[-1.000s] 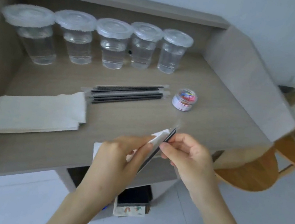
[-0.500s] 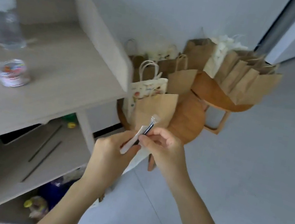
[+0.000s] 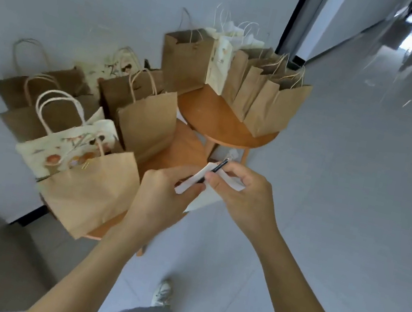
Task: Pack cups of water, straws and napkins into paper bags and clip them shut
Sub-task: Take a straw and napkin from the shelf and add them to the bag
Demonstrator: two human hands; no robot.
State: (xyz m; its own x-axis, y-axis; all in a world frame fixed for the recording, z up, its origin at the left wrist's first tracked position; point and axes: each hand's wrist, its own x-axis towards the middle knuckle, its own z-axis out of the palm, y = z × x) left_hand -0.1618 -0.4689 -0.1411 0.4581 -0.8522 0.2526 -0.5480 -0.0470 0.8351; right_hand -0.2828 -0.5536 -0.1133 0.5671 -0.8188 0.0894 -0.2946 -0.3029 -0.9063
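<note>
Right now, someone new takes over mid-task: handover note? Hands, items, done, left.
Left hand: grips the folded napkin.
Right hand: pinches the black straw against the napkin.
Both are held over the lower wooden stool, beside the nearest brown bag. Other paper bags stand on that stool and on the higher stool.
Done: straw and napkin are in hand. What the bags contain can't be seen.
Left: put the pair in a bag, add a cup (none in view), clip it shut.

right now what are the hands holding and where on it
Left hand pinches the folded napkin and straw low down; right hand pinches the straw near its upper end.
</note>
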